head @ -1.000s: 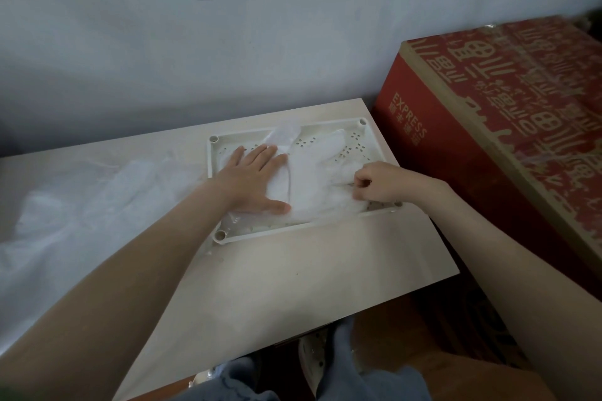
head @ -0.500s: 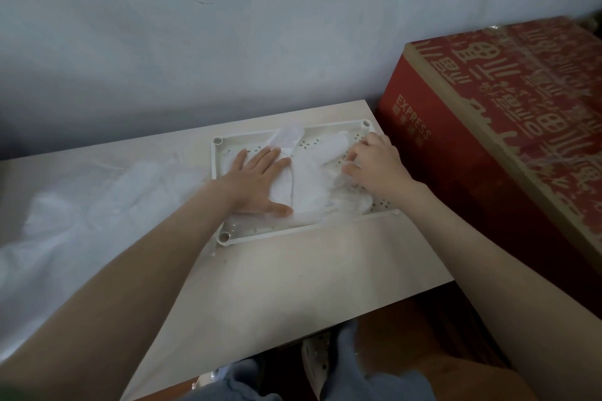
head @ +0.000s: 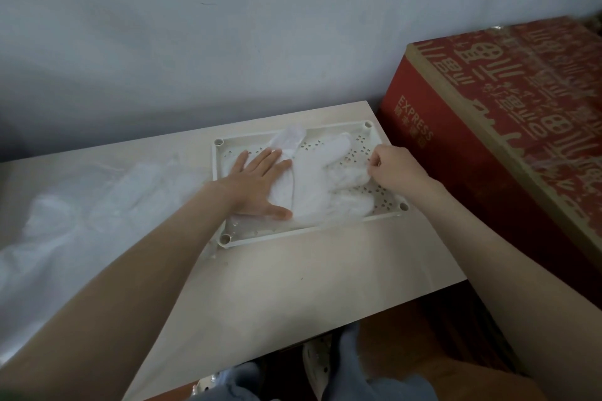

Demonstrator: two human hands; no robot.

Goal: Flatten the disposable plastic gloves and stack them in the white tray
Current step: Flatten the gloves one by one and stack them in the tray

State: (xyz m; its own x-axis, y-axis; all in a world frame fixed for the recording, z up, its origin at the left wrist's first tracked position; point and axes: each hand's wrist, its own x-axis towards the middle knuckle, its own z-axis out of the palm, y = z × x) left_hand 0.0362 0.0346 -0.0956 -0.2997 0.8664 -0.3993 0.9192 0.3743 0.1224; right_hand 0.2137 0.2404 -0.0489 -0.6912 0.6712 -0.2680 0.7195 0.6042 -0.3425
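Glove lies in white tray. Your left hand lies flat, fingers straight, pressing glove's left part. Your right hand: grip pinches glove's finger end. Draw it outward gently, smooth creases, don't tear film.

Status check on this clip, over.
Left hand flat, pressing glove in white tray. Right hand pinching its fingers. Loose gloves lie at left. Nothing blocking.

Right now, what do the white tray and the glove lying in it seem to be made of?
The white tray looks like rigid moulded plastic, matte: punched hole pattern, corner sockets. The glove looks like thin translucent plastic film, crinkled, cloudy where layers overlap; possibly polyethylene, unconfirmed.
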